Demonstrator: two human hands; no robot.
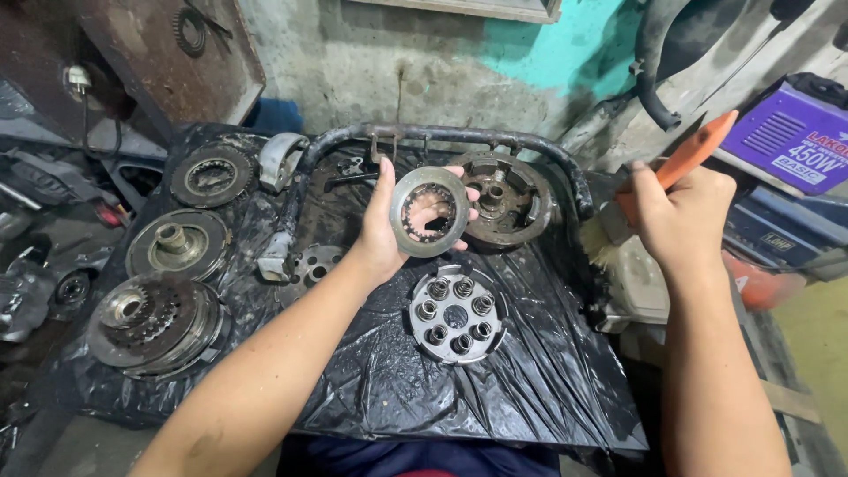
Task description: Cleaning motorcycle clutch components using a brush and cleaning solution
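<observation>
My left hand (389,231) holds up a grey toothed clutch ring plate (430,212) above the black plastic sheet (530,371), fingers showing through its open centre. My right hand (682,221) grips a paintbrush with an orange handle (698,152); its pale bristles (601,246) point down and left, over a whitish container (640,287) at the sheet's right edge. Below the ring lies a round pressure plate with several spring posts (457,314). A dark clutch hub (502,199) rests behind the ring.
At left sit a clutch basket with gears (152,322), a round hub (177,243) and a toothed disc (212,175). A bent black tube (442,135) frames the back. A purple welding box (795,137) stands at right.
</observation>
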